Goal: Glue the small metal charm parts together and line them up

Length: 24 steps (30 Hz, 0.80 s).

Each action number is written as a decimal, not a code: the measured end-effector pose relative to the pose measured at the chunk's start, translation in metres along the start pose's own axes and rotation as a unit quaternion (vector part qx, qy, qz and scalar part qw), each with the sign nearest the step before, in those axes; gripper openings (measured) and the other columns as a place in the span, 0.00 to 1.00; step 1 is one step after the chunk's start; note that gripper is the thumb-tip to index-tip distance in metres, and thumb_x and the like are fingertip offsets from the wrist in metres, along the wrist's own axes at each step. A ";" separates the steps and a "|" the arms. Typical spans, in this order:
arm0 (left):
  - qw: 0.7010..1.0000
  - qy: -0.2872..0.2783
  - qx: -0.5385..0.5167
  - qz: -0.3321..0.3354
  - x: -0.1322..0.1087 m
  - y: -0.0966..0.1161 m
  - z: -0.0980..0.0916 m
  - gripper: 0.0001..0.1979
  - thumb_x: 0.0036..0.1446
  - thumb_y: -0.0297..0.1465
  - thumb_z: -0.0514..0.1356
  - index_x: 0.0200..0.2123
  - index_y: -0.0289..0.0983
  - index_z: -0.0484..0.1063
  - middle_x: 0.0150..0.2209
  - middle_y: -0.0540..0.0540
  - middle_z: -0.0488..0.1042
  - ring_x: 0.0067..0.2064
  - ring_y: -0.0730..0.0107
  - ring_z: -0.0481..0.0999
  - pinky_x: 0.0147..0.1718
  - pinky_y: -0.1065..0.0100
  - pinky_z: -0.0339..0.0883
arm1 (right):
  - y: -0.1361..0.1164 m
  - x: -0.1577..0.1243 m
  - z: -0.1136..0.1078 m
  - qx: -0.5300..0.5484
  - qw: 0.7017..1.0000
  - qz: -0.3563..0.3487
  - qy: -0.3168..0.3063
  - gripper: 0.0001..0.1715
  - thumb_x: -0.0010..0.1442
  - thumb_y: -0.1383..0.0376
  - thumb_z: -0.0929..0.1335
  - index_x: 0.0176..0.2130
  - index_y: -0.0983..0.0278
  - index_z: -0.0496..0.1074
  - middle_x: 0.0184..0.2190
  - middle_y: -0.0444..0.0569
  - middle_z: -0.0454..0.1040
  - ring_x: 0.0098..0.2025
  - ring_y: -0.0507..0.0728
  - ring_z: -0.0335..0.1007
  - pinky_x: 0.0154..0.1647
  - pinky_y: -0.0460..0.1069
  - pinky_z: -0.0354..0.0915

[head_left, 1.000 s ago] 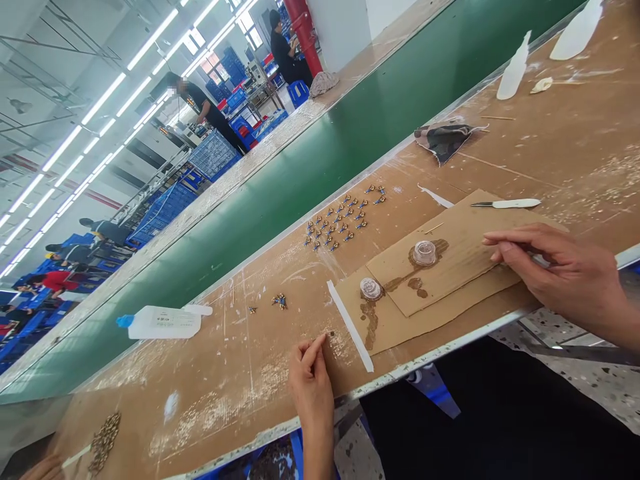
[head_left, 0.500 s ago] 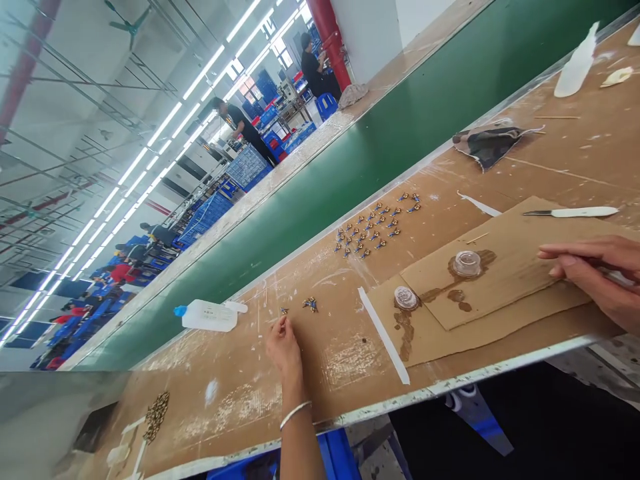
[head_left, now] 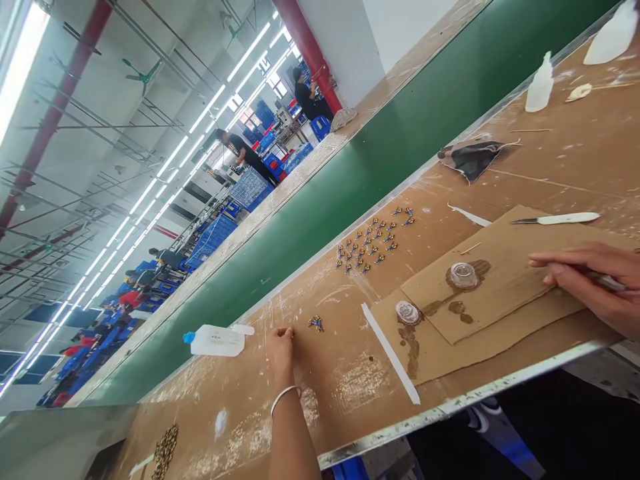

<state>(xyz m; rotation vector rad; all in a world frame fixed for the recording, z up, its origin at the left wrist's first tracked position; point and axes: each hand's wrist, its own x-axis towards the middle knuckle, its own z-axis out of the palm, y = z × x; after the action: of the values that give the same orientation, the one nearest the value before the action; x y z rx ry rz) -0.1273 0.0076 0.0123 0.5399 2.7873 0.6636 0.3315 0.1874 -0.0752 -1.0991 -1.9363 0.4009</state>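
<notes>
My left hand rests on the brown worktop, thumb and fingers pinched together. A small piece seems to be at the fingertips, mostly covered by them. To its right lies a little cluster of blue-and-gold pieces. My right hand is closed above the cardboard sheet; a slim pale tool partly shows in its grasp, its tip unclear. Two small clear cups, a nearer one and a farther one, stand on the cardboard amid wet brown stains. A white-handled craft knife lies beyond.
Several blue-and-gold pieces are spread near the green belt. A bottle with blue cap lies left; brass-coloured pieces are heaped nearer. A dark cloth and squeeze bottles sit at right. People work in the background.
The small piece just beyond my left fingertips is now covered by the fingers. My right hand stays closed over the cardboard. The whole view has shifted slightly.
</notes>
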 end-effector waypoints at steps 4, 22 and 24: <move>0.998 -0.014 -0.068 -0.010 -0.005 -0.003 0.000 0.17 0.60 0.38 0.57 0.47 0.34 0.69 0.46 0.44 0.71 0.45 0.63 0.73 0.42 0.58 0.71 | -0.022 0.009 -0.009 0.025 0.998 0.055 0.004 0.16 0.62 0.53 0.57 0.41 0.54 0.68 0.35 0.50 0.75 0.38 0.65 0.74 0.36 0.61 0.70; 0.866 -0.010 -0.500 -0.012 -0.116 0.001 0.003 0.14 0.30 0.32 0.75 0.25 0.39 0.78 0.29 0.50 0.79 0.33 0.70 0.79 0.43 0.70 0.75 | -0.025 0.009 -0.011 0.076 0.996 0.036 0.028 0.13 0.64 0.56 0.59 0.42 0.53 0.69 0.36 0.46 0.75 0.32 0.57 0.72 0.28 0.55 0.69; 0.864 -0.029 -0.502 0.008 -0.129 0.013 0.007 0.14 0.30 0.35 0.75 0.25 0.41 0.78 0.29 0.51 0.79 0.31 0.70 0.78 0.44 0.66 0.76 | -0.024 0.009 -0.011 0.085 0.996 0.024 0.031 0.12 0.64 0.58 0.59 0.43 0.52 0.69 0.36 0.45 0.75 0.33 0.57 0.72 0.31 0.56 0.70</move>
<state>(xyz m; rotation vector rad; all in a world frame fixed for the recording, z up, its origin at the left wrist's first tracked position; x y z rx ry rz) -0.0041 -0.0308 0.0293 0.3235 1.9483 1.8516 0.3252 0.1802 -0.0493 -1.0362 -1.7891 0.5407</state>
